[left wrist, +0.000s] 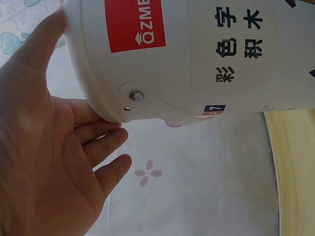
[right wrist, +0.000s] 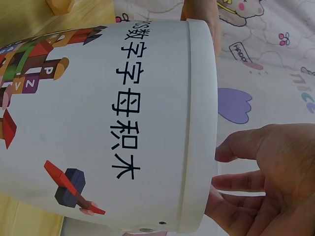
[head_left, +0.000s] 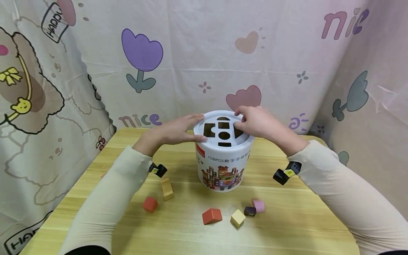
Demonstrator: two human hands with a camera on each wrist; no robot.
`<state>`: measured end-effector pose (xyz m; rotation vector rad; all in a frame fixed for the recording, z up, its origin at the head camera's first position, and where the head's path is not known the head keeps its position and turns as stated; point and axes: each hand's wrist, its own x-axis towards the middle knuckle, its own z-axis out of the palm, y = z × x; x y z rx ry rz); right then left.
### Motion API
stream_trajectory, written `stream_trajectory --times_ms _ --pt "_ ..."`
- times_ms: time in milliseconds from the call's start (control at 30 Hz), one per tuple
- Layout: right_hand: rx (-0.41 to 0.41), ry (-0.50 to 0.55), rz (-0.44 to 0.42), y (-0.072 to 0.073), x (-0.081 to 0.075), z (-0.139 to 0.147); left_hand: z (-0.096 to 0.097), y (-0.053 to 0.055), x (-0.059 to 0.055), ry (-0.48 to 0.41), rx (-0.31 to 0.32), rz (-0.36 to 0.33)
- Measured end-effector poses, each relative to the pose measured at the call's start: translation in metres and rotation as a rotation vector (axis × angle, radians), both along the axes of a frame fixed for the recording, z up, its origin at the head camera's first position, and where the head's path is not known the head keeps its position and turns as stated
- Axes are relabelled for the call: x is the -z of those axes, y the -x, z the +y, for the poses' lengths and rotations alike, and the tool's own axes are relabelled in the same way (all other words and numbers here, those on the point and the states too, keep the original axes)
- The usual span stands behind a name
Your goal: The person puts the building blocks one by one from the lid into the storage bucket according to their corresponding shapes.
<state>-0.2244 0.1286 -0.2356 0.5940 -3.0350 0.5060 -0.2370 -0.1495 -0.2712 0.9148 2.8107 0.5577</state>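
A white bucket (head_left: pixel 223 173) with printed block pictures stands upright on the table. Its white lid (head_left: pixel 236 143) has several dark shaped holes. My left hand (head_left: pixel 176 129) spans the lid's left rim, thumb at the near side and index finger at the far side; the left wrist view shows the other fingertips by the rim near a rivet. At the lid's right side is my right hand (head_left: pixel 256 122), thumb and index finger bent beside the right-hand hole. Nothing shows between them in the head view. In the right wrist view, the lid's rim hides these fingertips.
In front of the bucket lie a red wedge block (head_left: pixel 212 216), a pale yellow cube (head_left: pixel 238 218), a dark lettered cube (head_left: pixel 250 211) and a pink curved block (head_left: pixel 259 205). Further left are a red cube (head_left: pixel 150 204) and a yellow arched block (head_left: pixel 167 189). A patterned curtain (head_left: pixel 191 42) hangs behind.
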Motion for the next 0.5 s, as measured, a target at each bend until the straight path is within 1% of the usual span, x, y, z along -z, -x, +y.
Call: stream_trajectory --times_ms 200,333,500 --pt "-0.016 0.057 -0.016 -0.002 0.0 0.006 0.001 0.0 0.001 -0.004 -0.007 -0.003" --pt "-0.028 0.083 0.0 -0.006 -0.002 0.01 0.001 0.001 0.001 -0.003 -0.01 -0.002" --pt "-0.036 0.105 -0.002 -0.013 -0.006 0.017 0.0 0.002 0.002 -0.002 -0.003 -0.001"
